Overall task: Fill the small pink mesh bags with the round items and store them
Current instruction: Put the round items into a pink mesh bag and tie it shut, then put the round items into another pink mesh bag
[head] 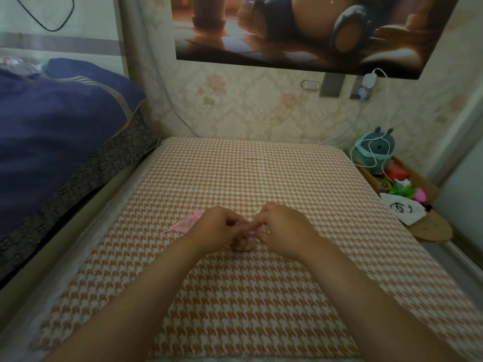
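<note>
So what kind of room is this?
Probably a bedroom: a blue quilt is piled at the left, a poster hangs on flowery wallpaper, and a plush toy sits by the wall.

**No legible writing**

No word, number or brand name can be read anywhere in the view. The white pouch [401,209] beside the bed carries a black line drawing made of loops and curls, a figure and not lettering. The side of the wooden box [382,183] behind it bears a dark printed mark, which is too small and blurred to make out.
</note>
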